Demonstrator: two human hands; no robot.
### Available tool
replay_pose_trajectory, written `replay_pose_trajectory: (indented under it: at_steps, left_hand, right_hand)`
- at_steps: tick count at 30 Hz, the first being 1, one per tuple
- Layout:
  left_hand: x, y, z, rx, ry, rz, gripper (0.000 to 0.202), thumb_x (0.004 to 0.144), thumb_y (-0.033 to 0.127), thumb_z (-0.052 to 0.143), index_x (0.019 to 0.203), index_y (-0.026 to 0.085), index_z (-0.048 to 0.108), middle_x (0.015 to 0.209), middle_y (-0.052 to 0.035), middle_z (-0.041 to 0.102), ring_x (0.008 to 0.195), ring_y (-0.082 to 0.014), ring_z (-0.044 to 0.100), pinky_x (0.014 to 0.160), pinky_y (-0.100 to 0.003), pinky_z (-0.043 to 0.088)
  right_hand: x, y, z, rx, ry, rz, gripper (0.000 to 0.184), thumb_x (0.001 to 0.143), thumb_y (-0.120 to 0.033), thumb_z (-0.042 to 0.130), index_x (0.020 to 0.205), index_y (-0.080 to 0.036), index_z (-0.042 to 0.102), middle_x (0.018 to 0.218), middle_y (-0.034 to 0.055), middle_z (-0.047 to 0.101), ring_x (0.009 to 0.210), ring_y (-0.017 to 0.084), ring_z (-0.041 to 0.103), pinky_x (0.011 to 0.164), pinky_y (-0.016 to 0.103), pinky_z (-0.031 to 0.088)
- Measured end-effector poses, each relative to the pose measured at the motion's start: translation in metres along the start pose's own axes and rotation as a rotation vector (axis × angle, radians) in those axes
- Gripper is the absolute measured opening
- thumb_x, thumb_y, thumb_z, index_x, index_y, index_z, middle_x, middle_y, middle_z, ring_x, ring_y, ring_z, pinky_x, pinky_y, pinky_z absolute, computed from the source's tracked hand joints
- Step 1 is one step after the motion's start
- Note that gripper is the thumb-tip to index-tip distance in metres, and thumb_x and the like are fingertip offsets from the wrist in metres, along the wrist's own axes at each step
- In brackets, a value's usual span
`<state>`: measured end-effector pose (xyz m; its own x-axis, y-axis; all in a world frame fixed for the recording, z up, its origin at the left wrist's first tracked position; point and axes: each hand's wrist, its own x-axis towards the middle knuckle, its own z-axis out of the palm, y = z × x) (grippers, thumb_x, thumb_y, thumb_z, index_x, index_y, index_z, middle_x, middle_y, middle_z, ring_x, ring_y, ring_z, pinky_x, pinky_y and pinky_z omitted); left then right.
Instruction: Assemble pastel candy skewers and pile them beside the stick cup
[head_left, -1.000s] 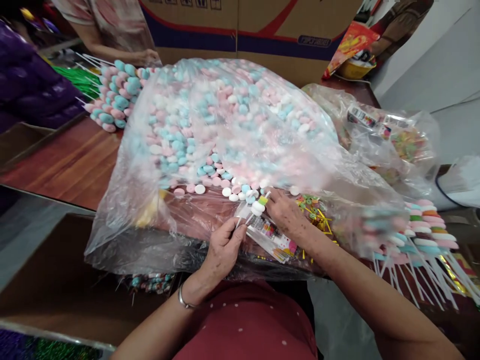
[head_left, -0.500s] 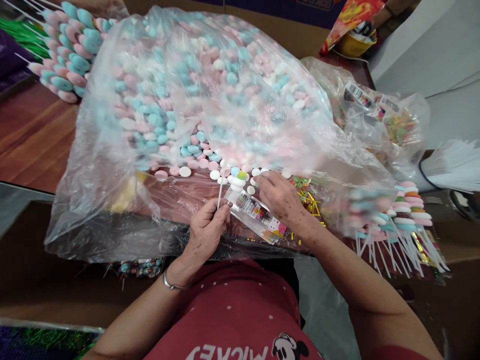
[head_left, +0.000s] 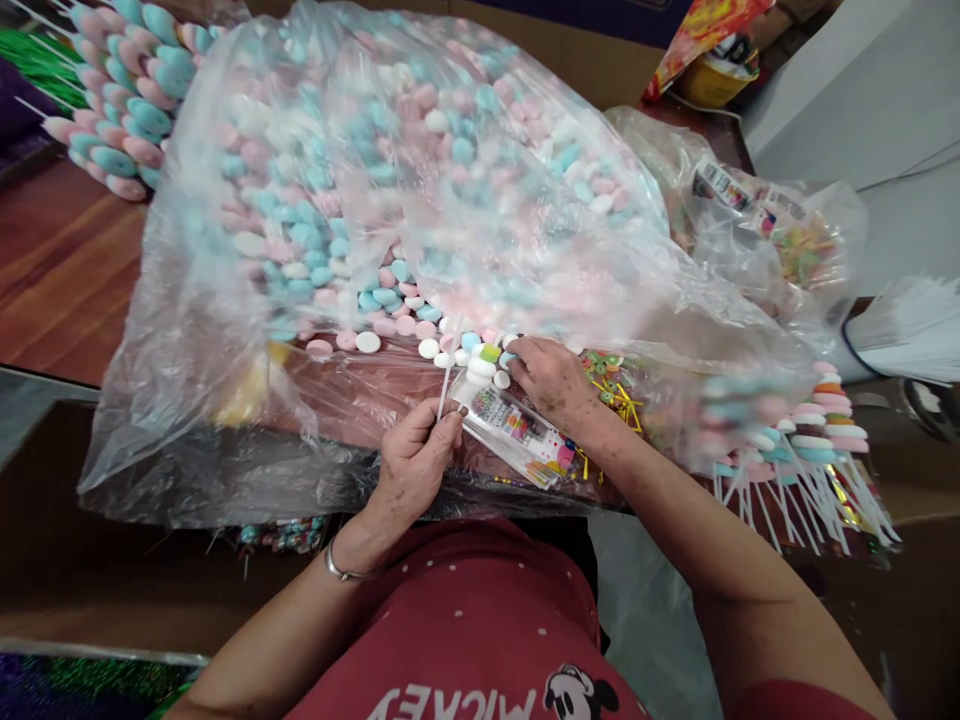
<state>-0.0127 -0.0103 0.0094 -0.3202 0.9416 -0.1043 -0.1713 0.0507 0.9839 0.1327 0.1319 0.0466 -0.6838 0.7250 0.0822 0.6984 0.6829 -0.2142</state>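
Near the table's (head_left: pixel 60 290) edge, left fingers (head_left: pixel 418 418) pinch a white stick (head_left: pixel 445 384), apart from right fingers (head_left: pixel 531 354) touching candies (head_left: pixel 502 379), grip unclear.

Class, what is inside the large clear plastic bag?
Pink, blue and white rounded pieces show through the bag; its hazy folds and the outer pieces hide whatever lies deeper.

The right hand (head_left: pixel 553 382) has slipped off the yellow-green piece (head_left: pixel 490 353) to loose candies (head_left: pixel 502 380) around its 3 to 5 o'clock. A longer stretch of white stick (head_left: pixel 445 388) now shows at the left hand's (head_left: pixel 418 452) 12 o'clock. A mouse print (head_left: pixel 576 694) appears toward 6 o'clock.
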Motion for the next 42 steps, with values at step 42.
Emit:
replay_pose_trajectory:
  at_steps: [42]
  left_hand:
    - [0.004, 0.010, 0.004, 0.441, -0.162, 0.112, 0.024, 0.088, 0.029, 0.052, 0.091, 0.015, 0.072, 0.071, 0.0006, 0.065, 0.065, -0.0131, 0.055, 0.062, -0.022, 0.041]
  right_hand:
    - [-0.029, 0.031, -0.016, 1.339, 0.169, 0.452, 0.019, 0.066, -0.027, 0.072, 0.081, -0.019, 0.063, 0.060, -0.0042, 0.065, 0.049, 0.011, 0.056, 0.045, 0.023, 0.043]
